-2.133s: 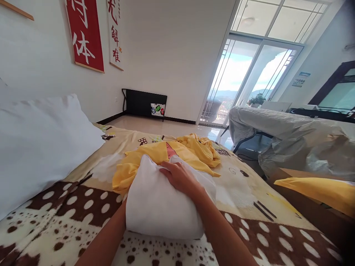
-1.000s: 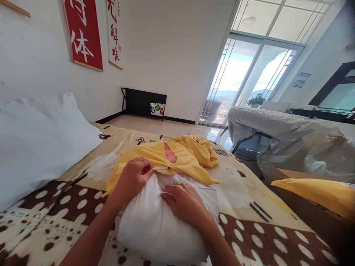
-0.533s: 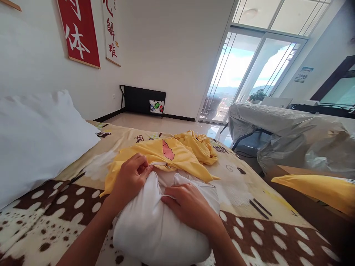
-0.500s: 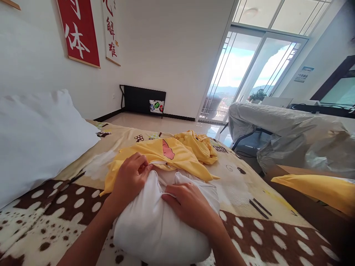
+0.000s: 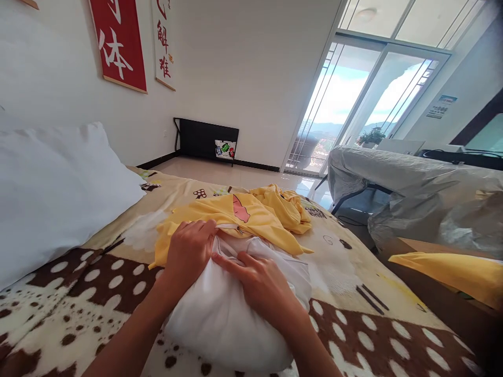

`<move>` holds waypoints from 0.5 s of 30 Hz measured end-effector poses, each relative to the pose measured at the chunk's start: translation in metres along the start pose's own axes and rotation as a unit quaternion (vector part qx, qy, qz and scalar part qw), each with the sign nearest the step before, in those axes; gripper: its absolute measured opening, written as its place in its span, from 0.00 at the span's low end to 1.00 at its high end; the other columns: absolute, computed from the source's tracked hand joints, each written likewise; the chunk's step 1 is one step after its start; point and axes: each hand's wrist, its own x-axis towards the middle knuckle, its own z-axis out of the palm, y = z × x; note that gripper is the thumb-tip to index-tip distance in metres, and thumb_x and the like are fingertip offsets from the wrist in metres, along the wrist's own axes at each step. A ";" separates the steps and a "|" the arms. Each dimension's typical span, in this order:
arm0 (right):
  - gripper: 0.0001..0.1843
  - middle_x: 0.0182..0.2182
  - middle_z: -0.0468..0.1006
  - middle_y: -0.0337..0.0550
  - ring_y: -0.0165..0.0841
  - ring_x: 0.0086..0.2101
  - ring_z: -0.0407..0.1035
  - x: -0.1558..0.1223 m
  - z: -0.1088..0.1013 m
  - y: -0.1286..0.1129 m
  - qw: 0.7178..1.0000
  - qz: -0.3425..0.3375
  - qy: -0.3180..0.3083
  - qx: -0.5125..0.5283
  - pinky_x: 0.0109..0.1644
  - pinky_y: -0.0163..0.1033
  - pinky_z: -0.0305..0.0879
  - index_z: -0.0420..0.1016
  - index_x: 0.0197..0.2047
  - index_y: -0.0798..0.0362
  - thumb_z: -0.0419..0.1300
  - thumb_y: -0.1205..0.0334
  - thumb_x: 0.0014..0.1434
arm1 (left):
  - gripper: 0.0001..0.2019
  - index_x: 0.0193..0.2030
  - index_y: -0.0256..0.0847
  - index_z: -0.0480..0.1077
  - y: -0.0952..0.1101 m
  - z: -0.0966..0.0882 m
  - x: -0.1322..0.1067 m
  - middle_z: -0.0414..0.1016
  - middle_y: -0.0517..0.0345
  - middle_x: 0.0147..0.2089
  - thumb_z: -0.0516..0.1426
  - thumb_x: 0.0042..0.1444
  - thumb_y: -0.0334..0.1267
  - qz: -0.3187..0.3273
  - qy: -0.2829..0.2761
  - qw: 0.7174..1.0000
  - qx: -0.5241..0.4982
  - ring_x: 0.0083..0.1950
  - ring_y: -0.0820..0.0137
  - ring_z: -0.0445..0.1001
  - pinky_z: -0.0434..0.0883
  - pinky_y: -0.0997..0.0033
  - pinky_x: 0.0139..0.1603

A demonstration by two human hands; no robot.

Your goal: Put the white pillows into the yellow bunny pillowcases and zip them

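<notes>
A plump white cushion insert [image 5: 228, 319] lies in front of me, its far end at the zipped mouth of a yellow cushion cover [image 5: 267, 225] with a pink printed figure. My left hand [image 5: 192, 245] is closed on the cover's edge at the left of the opening. My right hand [image 5: 261, 275] rests on top of the insert, its index finger stretched towards my left hand and the fingers apart. Part of the insert's far end is hidden under the cover's edge and my fingers.
Crumpled yellow fabric [image 5: 291, 209] lies behind the cover on the patterned blanket [image 5: 346, 335]. A large white pillow [image 5: 58, 193] is on the left. At the right, another yellow piece [image 5: 451, 267] rests on a cardboard box [image 5: 416, 246], near plastic-wrapped furniture [image 5: 393, 173].
My right hand has let go of its pinch on the white fabric and straightened its fingers, reaching left and forward. The bunched insert top looks flatter. My left hand stays at the cover's edge.
</notes>
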 end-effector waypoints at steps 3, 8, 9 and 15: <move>0.36 0.38 0.76 0.38 0.31 0.31 0.69 0.004 0.005 0.004 0.999 0.045 0.024 -0.002 0.33 0.35 0.55 0.60 0.62 0.30 0.49 0.75 0.56 | 0.07 0.31 0.40 0.65 0.005 -0.006 0.001 0.69 0.60 0.27 0.52 0.59 0.29 0.054 -0.039 0.997 -0.024 0.31 0.68 0.66 0.59 0.67 0.35; 0.27 0.39 0.76 0.39 0.32 0.31 0.70 0.011 0.013 0.013 0.990 0.124 0.063 -0.032 0.31 0.35 0.53 0.69 0.56 0.36 0.48 0.72 0.60 | 0.07 0.31 0.41 0.65 0.018 -0.015 -0.001 0.69 0.59 0.31 0.52 0.58 0.27 0.086 -0.077 0.992 -0.044 0.35 0.65 0.65 0.59 0.66 0.37; 0.25 0.38 0.77 0.40 0.31 0.31 0.70 0.012 0.014 0.014 0.987 0.141 0.065 -0.041 0.30 0.35 0.53 0.71 0.54 0.38 0.48 0.71 0.60 | 0.07 0.31 0.41 0.65 0.021 -0.015 -0.002 0.68 0.58 0.31 0.51 0.58 0.27 0.092 -0.079 0.992 -0.039 0.35 0.65 0.65 0.59 0.65 0.36; 0.19 0.37 0.78 0.40 0.31 0.33 0.70 0.012 0.015 0.035 0.973 0.214 0.086 -0.022 0.31 0.34 0.54 0.77 0.43 0.45 0.48 0.72 0.59 | 0.07 0.34 0.40 0.65 0.036 -0.006 -0.001 0.70 0.58 0.33 0.49 0.62 0.32 0.028 -0.146 0.979 -0.139 0.35 0.67 0.68 0.63 0.68 0.36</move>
